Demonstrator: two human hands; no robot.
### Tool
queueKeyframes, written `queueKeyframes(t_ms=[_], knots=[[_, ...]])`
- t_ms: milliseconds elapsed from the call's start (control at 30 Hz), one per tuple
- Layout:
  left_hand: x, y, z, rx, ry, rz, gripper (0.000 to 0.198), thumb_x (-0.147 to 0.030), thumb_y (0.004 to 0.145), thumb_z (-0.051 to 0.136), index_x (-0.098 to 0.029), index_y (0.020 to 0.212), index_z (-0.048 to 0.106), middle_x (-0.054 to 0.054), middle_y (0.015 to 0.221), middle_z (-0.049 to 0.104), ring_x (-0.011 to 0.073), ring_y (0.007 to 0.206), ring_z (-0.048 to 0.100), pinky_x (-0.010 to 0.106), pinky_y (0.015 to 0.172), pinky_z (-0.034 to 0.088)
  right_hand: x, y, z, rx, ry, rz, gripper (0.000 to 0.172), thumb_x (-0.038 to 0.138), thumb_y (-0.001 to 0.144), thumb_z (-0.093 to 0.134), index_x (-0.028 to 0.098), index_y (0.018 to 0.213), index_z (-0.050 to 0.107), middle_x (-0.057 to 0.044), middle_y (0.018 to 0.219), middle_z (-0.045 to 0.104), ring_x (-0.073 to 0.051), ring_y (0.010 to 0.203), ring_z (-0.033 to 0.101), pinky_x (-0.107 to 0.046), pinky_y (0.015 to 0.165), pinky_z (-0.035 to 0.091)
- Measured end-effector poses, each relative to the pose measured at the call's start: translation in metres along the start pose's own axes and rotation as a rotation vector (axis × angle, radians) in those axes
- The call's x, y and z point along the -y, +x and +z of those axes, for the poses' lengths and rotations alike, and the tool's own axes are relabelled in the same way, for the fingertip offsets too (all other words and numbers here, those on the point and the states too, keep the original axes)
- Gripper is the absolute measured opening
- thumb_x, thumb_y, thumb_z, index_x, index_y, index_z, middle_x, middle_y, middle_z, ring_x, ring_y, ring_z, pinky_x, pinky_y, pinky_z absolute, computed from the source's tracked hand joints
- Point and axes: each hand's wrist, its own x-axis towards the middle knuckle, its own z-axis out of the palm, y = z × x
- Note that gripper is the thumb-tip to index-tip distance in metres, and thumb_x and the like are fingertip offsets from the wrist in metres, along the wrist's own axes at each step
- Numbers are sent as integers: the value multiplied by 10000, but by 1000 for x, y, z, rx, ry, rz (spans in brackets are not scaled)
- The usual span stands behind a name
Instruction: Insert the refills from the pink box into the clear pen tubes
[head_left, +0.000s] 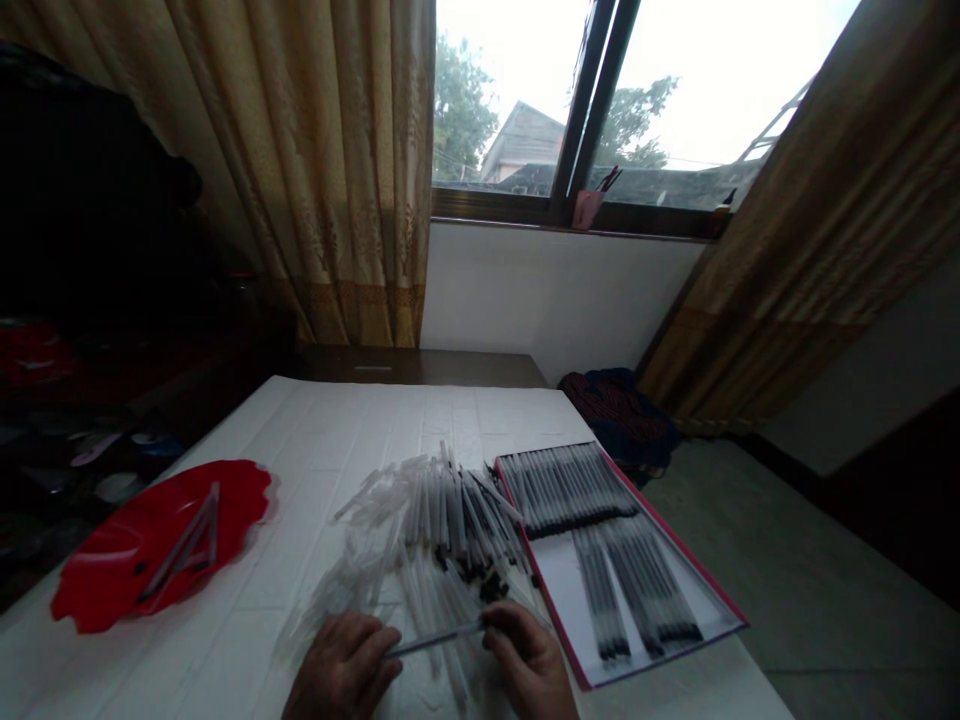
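translucent plastic, greyish along its length, the slim pen (435, 638) lies nearly level between my two hands, just above the near edge of a loose heap of clear tubes (431, 600) on the white table (330, 425). my left hand (345, 665) pinches one end, fingers curled together, thumb tucked beneath; my right hand (529, 660) nips the other end between thumb and forefinger, its remaining fingers bent and partly hidden. both hands come in from the bottom of the view, the left with its back upward, the right angled inward to face it. small black pieces (493, 586) sit just beyond my right fingertips. to my right, the pink-edged box (559, 590) holds two rows of dark-ended pens (574, 485); well off to my left, a red dish (97, 560) carries a few clear tubes.
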Motion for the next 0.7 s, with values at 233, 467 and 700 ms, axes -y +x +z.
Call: queueKeyframes(t_ms=[233, 467, 700], knots=[[-2, 0, 4, -90, -3, -42, 217, -403, 957, 453, -246, 926, 599, -14, 763, 696, 125, 692, 669, 225, 684, 534, 12, -4, 13, -159, 64, 26, 418, 593, 654, 747, 200, 796, 743, -43, 694, 701, -187, 599, 635, -265, 565, 532], [-1, 2, 0, -83, 23, 6, 237, -384, 977, 413, -247, 939, 602, -24, 729, 700, 114, 659, 677, 212, 674, 529, 10, -3, 13, -149, 85, 27, 403, 580, 651, 756, 203, 796, 744, -41, 701, 702, -181, 595, 638, -263, 574, 530], [-2, 0, 3, -86, -14, -41, 199, -376, 970, 434, -255, 978, 592, -16, 784, 717, 118, 707, 690, 213, 693, 546, -1, -1, 8, -122, 27, 33, 405, 575, 679, 728, 197, 825, 745, -41, 661, 689, -198, 583, 644, -283, 559, 542]])
